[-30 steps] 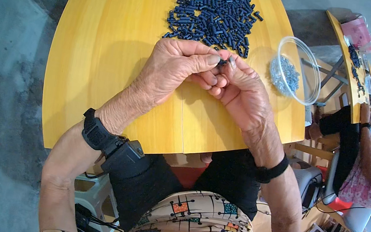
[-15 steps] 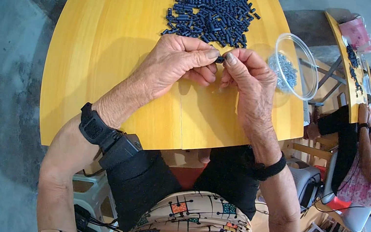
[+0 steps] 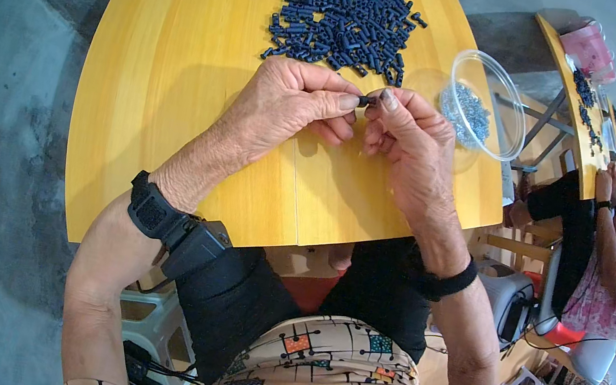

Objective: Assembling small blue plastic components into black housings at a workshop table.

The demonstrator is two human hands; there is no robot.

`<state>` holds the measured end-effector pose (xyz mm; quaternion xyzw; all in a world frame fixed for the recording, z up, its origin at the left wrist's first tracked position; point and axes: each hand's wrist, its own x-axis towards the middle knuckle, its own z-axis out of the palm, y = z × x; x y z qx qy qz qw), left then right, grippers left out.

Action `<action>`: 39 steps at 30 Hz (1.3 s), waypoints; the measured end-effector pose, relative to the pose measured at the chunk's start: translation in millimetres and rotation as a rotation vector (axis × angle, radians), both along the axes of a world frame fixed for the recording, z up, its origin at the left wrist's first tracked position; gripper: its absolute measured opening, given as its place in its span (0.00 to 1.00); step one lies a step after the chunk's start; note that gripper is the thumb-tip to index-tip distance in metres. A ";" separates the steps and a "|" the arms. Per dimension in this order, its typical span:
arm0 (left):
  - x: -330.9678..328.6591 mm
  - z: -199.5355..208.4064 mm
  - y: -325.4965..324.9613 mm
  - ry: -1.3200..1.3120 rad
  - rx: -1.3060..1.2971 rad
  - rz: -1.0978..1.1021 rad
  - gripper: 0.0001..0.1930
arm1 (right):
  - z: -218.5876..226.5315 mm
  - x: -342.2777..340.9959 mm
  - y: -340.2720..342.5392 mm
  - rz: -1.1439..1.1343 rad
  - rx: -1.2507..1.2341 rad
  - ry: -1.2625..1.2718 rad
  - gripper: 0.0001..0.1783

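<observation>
The small black part (image 3: 364, 101) is above the near edge of the dark pile, between the two hands. The left hand (image 3: 299, 100) pinches it with thumb and forefinger; the right hand (image 3: 416, 133) grasps its right end with the fingertips. Whether a tinier piece is also between these fingers, I cannot tell.

The grip covers little surface, so the part could slip or twist if the two hands push unevenly. If it drops, it may become lost in the pile of black parts (image 3: 346, 22) just beyond, because the shapes look alike: short, tube-like, probably plastic, smooth and slightly shiny.

To the right stands a round, clear tub (image 3: 521, 139), thin-walled, with many small silvery pieces (image 3: 466, 115), seemingly metal. The right hand is near it, so a careless elbow or wrist could knock it. The yellow worktop (image 3: 185, 47) has wood grain and looks smooth; round pieces might roll there.
</observation>
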<state>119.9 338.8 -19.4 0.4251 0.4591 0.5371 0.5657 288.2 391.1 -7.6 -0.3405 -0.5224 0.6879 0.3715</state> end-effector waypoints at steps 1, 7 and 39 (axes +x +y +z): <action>0.1 0.8 -0.5 0.029 0.014 0.006 0.09 | 1.0 1.1 0.1 0.009 -0.013 -0.018 0.07; 2.6 5.3 -3.1 0.167 0.067 0.016 0.08 | -2.7 3.9 1.6 0.043 0.046 -0.094 0.07; 4.1 6.9 -2.4 0.909 0.800 0.191 0.06 | -0.3 12.6 -2.3 0.152 -0.363 0.130 0.08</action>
